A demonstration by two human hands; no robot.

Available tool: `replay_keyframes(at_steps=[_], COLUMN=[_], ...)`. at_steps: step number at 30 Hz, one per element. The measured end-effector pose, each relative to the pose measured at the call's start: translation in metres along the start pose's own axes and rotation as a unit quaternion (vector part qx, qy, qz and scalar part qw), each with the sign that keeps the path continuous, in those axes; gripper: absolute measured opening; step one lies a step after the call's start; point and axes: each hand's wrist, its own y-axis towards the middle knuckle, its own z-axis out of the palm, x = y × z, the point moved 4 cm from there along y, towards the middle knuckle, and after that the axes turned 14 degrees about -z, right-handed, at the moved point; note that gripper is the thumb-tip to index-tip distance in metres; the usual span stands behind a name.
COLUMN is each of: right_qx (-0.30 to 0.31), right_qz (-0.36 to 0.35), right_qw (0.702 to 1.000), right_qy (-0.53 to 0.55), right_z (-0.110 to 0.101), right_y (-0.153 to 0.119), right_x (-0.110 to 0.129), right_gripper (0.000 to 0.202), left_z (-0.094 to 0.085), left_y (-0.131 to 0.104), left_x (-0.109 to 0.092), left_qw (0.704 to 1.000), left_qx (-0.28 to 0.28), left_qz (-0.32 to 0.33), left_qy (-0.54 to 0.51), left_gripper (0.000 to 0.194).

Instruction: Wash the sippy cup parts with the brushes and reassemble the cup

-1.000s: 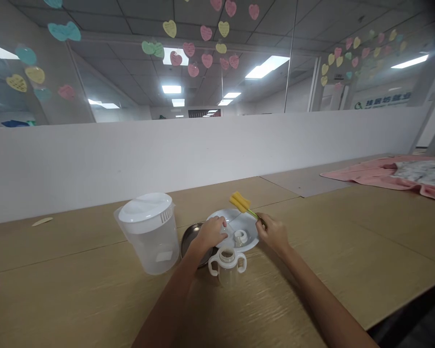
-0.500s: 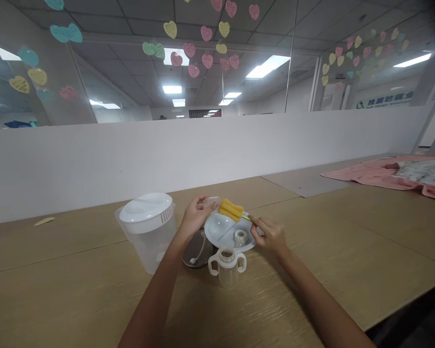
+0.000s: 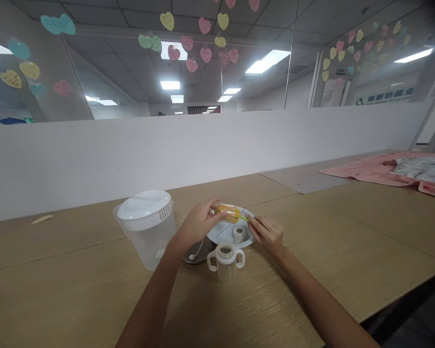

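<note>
Brush (image 3: 235, 216) above table (image 3: 311, 237), white wall (image 3: 210, 145) behind

Clear, glossy plastic is seen in the cup (image 3: 227, 207), and matt foam in the brush (image 3: 237, 214). The jug (image 3: 148, 244) looks moulded in cloudy, smooth plastic, topped by a shiny lid (image 3: 143, 207). A smooth gloss is shown by the dish (image 3: 223, 236), and a dull metallic sheen by the pan (image 3: 204, 254). Clear plastic is suggested by the bottle (image 3: 226, 271), smooth opaque plastic by its handles (image 3: 240, 258). Wood-like streaks are carried by the table (image 3: 94, 295); matt cloth is seen in the blanket (image 3: 366, 170).
</note>
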Motion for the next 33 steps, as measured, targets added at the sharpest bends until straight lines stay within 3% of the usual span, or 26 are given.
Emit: replay_keyframes(at_steps=[5, 11, 15, 21, 27, 29, 33], right_qx=[0.005, 0.011, -0.006, 0.032, 0.009, -0.002, 0.017], right_qz=[-0.02, 0.03, 0.048, 0.017, 0.106, 0.134, 0.139], right_qw=[1.0, 0.998, 0.997, 0.996, 0.992, 0.989, 0.988], right_qy=[0.013, 0.046, 0.062, 0.08, 0.071, 0.068, 0.072], right_z=[-0.002, 0.003, 0.002, 0.006, 0.005, 0.005, 0.01], right_y=[0.004, 0.001, 0.0, 0.0, 0.001, 0.0, -0.004], right_x=[0.004, -0.006, -0.007, -0.003, -0.014, -0.017, -0.017], right_gripper=[0.023, 0.024, 0.024, 0.021, 0.025, 0.027, 0.028], left_z=[0.002, 0.01, 0.016, 0.003, -0.017, -0.011, 0.013], left_y=[-0.006, -0.007, -0.006, 0.006, 0.017, 0.022, 0.033], left_x=[0.0, -0.019, -0.023, 0.009, 0.034, 0.043, 0.071], left_qw=[0.998, 0.987, 0.985, 0.994, 0.961, 0.952, 0.947], left_qx=[0.054, 0.007, -0.009, -0.054, -0.136, -0.122, -0.032], left_qz=[-0.031, 0.144, 0.152, 0.025, -0.036, -0.026, -0.027], left_qy=[0.026, 0.066, 0.08, 0.097, 0.237, 0.279, 0.318], left_gripper=[0.052, 0.044, 0.04, 0.044, 0.05, 0.051, 0.059])
